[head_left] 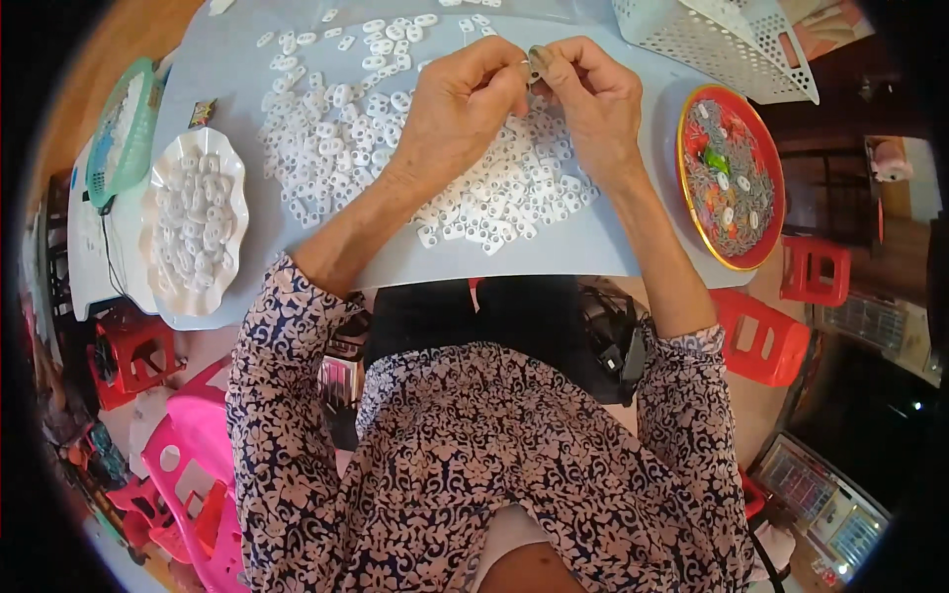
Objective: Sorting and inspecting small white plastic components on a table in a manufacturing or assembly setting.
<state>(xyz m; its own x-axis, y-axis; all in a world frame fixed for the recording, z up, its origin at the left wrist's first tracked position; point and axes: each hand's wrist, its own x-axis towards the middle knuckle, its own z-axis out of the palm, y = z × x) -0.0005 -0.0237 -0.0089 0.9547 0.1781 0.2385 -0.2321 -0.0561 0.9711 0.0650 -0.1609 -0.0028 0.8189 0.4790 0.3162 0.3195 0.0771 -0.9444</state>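
Over the far middle of the table, my left hand (465, 104) and my right hand (596, 99) meet at the fingertips, both closed in a pinch. Something small sits between them; a dark bit shows, but its kind is too small to make out. Beneath and around my hands lies a wide spread of small white plastic pieces (489, 212), oval and rectangular with holes. To the right, a red round tray (779, 198) holds many small grey parts (732, 212), a few white pieces and something green. At the left, a white scalloped dish (235, 237) is heaped with white pieces (195, 222).
A green basket (148, 119) with white contents stands beyond the dish, near a small colourful packet (203, 112). A white perforated basket (692, 44) occupies the far right of the grey table (583, 247). Red stools (759, 336) and a pink chair (188, 435) surround the table.
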